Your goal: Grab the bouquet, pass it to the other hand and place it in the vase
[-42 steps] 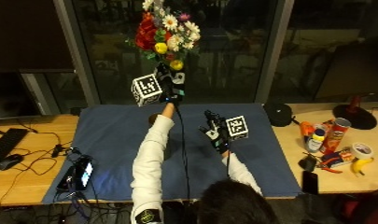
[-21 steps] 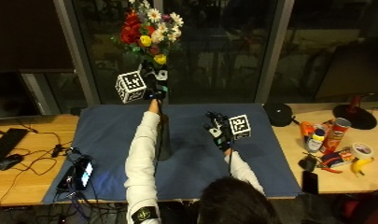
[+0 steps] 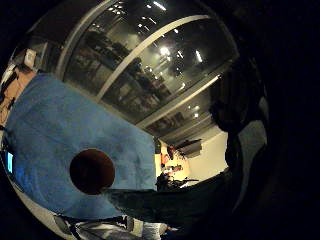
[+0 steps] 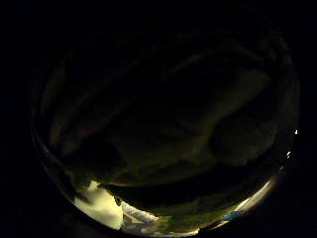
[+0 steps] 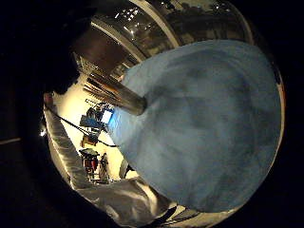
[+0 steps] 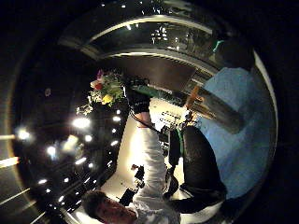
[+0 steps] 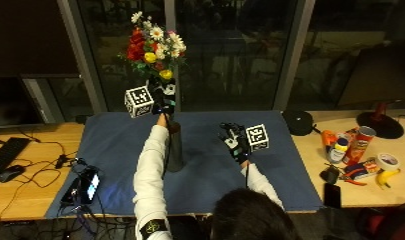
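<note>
Holding the bouquet (image 7: 153, 47) high above the surface (image 7: 202, 175), the left hand (image 7: 163, 101) keeps its grip curled round the stems, directly over the tall dark vase (image 7: 174, 150) standing on the blue cloth (image 7: 115, 145). The right hand (image 7: 234, 141) hovers over the cloth, well apart from the vase, fingers relaxed and apart, holding nothing.

From the left palm's little-finger side, the vase mouth (image 3: 92, 171) shows as a dark round opening below, ringed by blue cloth. The left thumb side is almost wholly dark; nothing there can be made out.

From the right palm's little-finger side, the vase (image 5: 118, 97) stands on the cloth with the white sleeve (image 5: 90, 183) beside it. The right thumb side shows the bouquet (image 6: 106, 88) held aloft in the gloved hand.

Risk, as a judgement: the opening is narrow and the stems hang high, so an off-centre descent could catch the rim and tip the slender vase.
</note>
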Demonstrator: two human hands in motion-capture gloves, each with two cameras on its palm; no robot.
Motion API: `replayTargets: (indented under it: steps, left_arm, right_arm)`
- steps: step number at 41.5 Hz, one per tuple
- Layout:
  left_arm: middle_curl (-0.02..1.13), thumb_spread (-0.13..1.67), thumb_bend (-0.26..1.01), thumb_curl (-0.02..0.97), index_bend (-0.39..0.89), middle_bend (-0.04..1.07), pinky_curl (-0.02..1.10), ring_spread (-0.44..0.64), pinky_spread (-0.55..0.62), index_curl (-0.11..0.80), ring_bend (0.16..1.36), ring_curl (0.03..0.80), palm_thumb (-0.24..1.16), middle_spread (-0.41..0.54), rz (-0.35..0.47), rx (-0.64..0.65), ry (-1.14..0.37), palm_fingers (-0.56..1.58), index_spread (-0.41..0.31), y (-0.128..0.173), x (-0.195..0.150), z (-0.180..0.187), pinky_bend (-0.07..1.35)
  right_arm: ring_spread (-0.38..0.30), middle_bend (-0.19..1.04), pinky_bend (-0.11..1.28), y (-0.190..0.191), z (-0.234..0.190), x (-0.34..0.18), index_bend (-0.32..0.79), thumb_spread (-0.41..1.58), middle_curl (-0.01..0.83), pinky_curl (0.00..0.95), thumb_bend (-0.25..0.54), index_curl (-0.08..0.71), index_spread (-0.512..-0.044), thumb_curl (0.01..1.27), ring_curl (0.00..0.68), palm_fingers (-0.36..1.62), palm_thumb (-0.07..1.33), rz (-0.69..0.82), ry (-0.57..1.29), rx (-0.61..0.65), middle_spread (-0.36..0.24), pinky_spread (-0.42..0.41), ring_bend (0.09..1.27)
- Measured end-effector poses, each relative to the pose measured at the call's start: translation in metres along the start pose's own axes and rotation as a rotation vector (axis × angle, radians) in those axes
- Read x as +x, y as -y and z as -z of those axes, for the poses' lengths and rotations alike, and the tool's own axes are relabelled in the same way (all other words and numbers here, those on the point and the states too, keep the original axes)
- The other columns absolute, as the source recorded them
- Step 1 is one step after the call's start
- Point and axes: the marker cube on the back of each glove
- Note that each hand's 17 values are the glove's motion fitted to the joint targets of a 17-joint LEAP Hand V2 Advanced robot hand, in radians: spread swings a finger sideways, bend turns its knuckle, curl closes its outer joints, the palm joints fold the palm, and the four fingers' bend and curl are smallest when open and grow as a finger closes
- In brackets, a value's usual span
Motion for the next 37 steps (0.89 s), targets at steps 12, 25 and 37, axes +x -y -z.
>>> replayTargets:
  steps: [12,25,37]
  left_arm:
    - [0.54,0.52,-0.14,0.731,0.04,0.63,0.43,-0.33,-0.33,0.537,0.67,0.458,0.67,-0.296,0.089,-0.317,-0.012,0.89,-0.229,-0.018,-0.091,-0.003,0.54]
    - [0.33,0.82,-0.02,0.56,0.02,0.16,0.33,0.36,0.38,0.304,0.51,0.328,0.57,0.338,0.282,-0.728,0.273,-0.25,0.157,-0.158,-0.232,0.085,0.39]
    - [0.3,0.9,-0.03,0.482,0.04,0.18,0.3,0.5,0.5,0.189,0.52,0.303,0.58,0.433,0.28,-0.68,0.195,-0.2,0.213,-0.165,-0.275,0.074,0.36]
  right_arm:
    - [-0.089,0.21,0.15,-0.013,-0.002,0.001,0.26,1.08,0.374,0.264,-0.023,0.412,-0.337,0.45,0.247,0.57,0.64,-0.189,0.054,-0.053,-0.114,0.055,0.17]
    - [-0.07,0.21,0.14,-0.064,0.034,0.05,0.31,1.12,0.379,0.243,-0.024,0.427,-0.327,0.42,0.227,0.52,0.57,-0.183,-0.165,-0.06,-0.105,0.093,0.16]
    - [-0.058,0.22,0.15,-0.077,0.057,0.069,0.33,1.13,0.381,0.233,-0.013,0.424,-0.317,0.41,0.221,0.52,0.6,-0.213,-0.182,0.023,-0.097,0.107,0.17]
